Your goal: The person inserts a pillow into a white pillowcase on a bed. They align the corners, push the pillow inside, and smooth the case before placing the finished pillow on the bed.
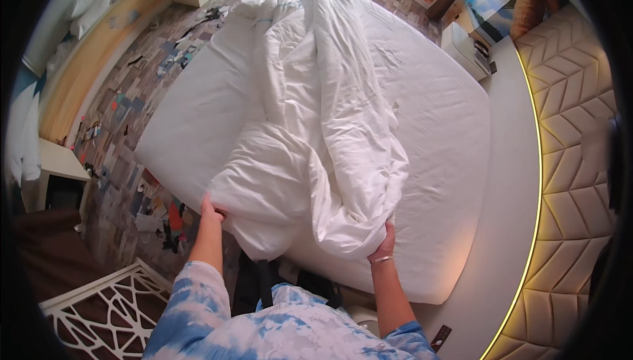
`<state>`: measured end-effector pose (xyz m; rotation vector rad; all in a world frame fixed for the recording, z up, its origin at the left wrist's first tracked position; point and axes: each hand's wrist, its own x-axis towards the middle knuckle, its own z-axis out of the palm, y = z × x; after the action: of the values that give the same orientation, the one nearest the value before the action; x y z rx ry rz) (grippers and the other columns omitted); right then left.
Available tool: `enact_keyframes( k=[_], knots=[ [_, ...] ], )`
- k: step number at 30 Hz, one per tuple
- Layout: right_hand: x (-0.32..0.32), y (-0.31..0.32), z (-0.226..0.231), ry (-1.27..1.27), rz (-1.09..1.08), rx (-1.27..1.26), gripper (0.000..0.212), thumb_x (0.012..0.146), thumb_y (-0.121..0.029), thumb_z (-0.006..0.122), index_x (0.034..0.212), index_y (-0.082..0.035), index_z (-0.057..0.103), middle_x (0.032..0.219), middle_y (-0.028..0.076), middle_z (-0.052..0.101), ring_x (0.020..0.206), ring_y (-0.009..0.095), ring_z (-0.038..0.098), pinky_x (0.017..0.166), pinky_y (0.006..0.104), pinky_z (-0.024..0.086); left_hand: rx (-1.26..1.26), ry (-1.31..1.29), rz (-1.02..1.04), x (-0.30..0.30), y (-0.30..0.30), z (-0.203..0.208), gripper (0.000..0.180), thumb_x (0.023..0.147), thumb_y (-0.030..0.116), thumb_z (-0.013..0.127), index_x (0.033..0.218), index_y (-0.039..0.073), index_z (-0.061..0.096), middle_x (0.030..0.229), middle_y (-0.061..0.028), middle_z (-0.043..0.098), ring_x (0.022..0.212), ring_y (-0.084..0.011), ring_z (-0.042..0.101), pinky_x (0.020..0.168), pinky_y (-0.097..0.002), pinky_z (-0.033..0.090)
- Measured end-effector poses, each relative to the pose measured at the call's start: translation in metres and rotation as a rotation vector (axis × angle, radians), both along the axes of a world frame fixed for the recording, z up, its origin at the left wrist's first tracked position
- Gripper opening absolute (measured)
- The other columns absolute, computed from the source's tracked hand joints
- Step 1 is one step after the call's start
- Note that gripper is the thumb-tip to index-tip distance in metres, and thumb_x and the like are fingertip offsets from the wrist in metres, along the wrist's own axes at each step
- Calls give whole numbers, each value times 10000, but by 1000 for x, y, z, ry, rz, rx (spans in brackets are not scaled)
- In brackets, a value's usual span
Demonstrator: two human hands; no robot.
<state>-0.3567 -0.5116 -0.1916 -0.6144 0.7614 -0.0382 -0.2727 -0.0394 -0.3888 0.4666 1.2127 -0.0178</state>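
A rumpled white duvet (pixel 290 76) stretches lengthwise over the bed, its near end bunched up toward me. My left hand (pixel 211 210) is closed on the duvet's near left edge, by the side of the bed. At the near right corner of the bunched end, my right hand (pixel 384 241) grips the duvet too, its fingers partly hidden by the cloth. Under the duvet lies a mattress (pixel 435 129) in a smooth white sheet, bare on both sides. Between my hands the cloth hangs in loose folds.
A padded headboard (pixel 560 162) with a lit strip runs along the right. Beyond the bed's far right corner stands a white bedside cabinet (pixel 465 50). Scattered scraps lie on the patterned floor (pixel 122 96) at left. A white lattice panel (pixel 109 314) stands near left, below a small cabinet (pixel 62 169).
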Motion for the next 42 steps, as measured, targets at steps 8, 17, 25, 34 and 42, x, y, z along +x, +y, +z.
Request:
enact_keyframes(
  k=[8,17,25,34,42],
  knots=[
    [-14,-101,140,-316,84,-256,366,860,-142,552,1194,8,571,1049,100,644,897,216,638,752,324,533,479,-496,-210,76,-61,199,71,678,48,554,634,81,510,738,-21,514,679,-206,527,669,-325,479],
    [-123,-229,267,-526,87,-693,414,674,-82,643,1056,75,613,898,97,672,799,166,647,738,290,517,789,-930,-415,-55,-164,463,501,545,46,600,1045,20,584,934,-82,619,839,-241,614,767,-333,515],
    [-116,-332,253,-322,-275,-1065,351,786,-158,598,1052,70,623,955,121,653,864,214,620,786,330,487,947,-901,-1340,-39,-279,444,536,598,-12,631,1132,-1,600,947,-47,666,844,-211,645,740,-350,533],
    [-26,-277,314,-612,-558,-1453,252,808,-99,636,984,81,651,977,138,663,874,246,631,807,359,499,1553,-534,-2172,-60,-336,215,452,662,209,648,1054,-12,604,974,-235,646,951,-391,610,855,-430,490],
    [-23,-424,165,-21,-129,-1931,287,888,-172,610,1068,49,580,946,186,654,848,300,626,743,382,488,1445,-722,-2200,-66,-353,193,358,656,206,619,932,-21,595,943,-241,642,925,-400,610,819,-454,491]
  ],
)
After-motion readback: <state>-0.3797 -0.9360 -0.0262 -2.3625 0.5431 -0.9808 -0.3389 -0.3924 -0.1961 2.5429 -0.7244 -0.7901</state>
